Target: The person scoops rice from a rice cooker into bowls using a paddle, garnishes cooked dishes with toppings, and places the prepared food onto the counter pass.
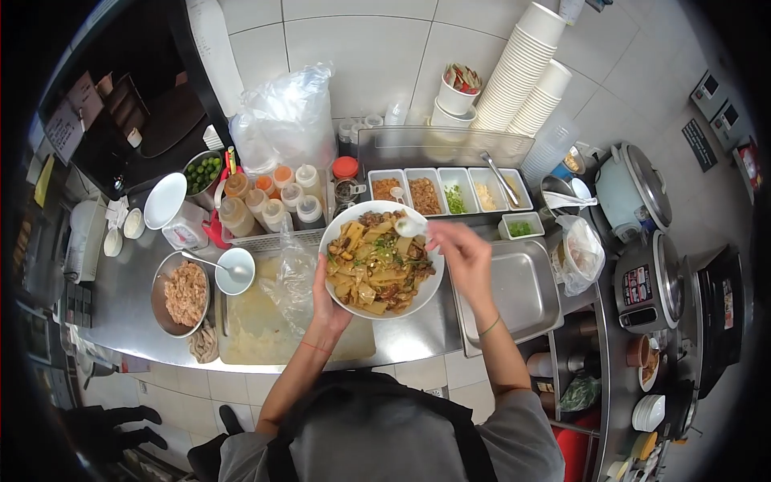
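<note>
My left hand (328, 299) grips the left edge of a large white bowl (434, 281), holding it up over the steel counter. Wide flat noodles (371, 261) fill it, mixed with browned pieces and topped with chopped green bits. My right hand (467, 255) is closed, its fingertips pinching a small white spoon (409, 228) over the bowl's upper right. Behind the bowl stand white tubs of toppings: chopped green onion (455, 198), brown crumbly bits (423, 195) and pale minced garlic-like bits (485, 195).
A cutting board (265, 329) with a plastic bag (295, 281) lies left of the bowl. Further left is a metal bowl of minced meat (185, 296). Squeeze bottles (273, 215) crowd a basket behind. A steel tray (514, 289) sits at right, with rice cookers (642, 281) beyond.
</note>
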Motion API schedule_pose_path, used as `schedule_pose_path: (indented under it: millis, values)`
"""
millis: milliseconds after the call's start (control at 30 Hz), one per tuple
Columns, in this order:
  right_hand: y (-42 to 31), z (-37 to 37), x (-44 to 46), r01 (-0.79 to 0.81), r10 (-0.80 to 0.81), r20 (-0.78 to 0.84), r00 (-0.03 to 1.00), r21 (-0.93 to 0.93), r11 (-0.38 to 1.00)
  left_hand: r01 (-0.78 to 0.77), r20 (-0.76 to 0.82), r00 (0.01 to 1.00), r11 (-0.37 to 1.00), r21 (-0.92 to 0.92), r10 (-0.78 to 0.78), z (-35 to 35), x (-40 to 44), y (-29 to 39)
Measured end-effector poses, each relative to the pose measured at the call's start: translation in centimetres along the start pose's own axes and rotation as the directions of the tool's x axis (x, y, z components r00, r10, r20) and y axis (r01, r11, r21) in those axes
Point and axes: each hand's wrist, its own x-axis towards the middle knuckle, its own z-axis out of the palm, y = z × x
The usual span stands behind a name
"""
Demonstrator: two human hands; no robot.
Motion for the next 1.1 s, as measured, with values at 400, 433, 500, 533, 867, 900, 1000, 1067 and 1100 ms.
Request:
schedule_pose_path:
  millis: [400, 433, 500, 533, 867, 900, 1000, 1067, 1100]
  values:
    - [21.8, -3.9, 7.7, -0.113, -0.188, -0.207, 0.960, -0.901, 0.418, -0.186, -0.144, 0.973, 0.982, -0.031, 0.179, -2.4, -11.8, 7.3]
    - [20.4, -2.7, 7.8, -0.114, -0.210, -0.179, 0.961, -0.950, 0.289, -0.217, -0.159, 0.965, 0.976, -0.026, 0.210, -2.9, -13.2, 8.1]
    - [15.9, 1.2, 9.0, -0.041, -0.290, -0.214, 0.933, -0.862, 0.505, -0.304, -0.204, 0.932, 0.953, 0.005, 0.299, -3.3, -15.9, 9.6]
    - [12.7, 3.8, 9.4, 0.002, -0.321, -0.239, 0.917, -0.800, 0.600, -0.356, -0.233, 0.906, 0.934, 0.033, 0.354, -3.4, -17.3, 10.3]
    - [1.5, 29.3, 6.6, 0.078, 0.151, 0.307, 0.940, -0.621, 0.780, -0.621, -0.366, 0.688, 0.770, 0.147, 0.626, -9.6, -28.0, 16.5]
    - [2.1, 30.6, 6.1, 0.080, 0.131, 0.276, 0.952, -0.639, 0.765, -0.639, -0.377, 0.669, 0.755, 0.146, 0.640, -10.0, -29.1, 17.1]
    - [2.5, 31.6, 4.5, -0.119, 0.266, 0.119, 0.957, -0.672, 0.731, -0.658, -0.405, 0.636, 0.735, 0.160, 0.657, -10.9, -31.7, 19.4]
    - [3.9, 31.8, 4.2, -0.161, 0.281, 0.072, 0.957, -0.675, 0.721, -0.667, -0.418, 0.608, 0.720, 0.193, 0.675, -11.8, -33.0, 21.0]
    - [3.3, 31.7, 4.0, -0.167, 0.266, 0.044, 0.963, -0.679, 0.715, -0.673, -0.434, 0.593, 0.713, 0.196, 0.679, -12.3, -33.5, 21.7]
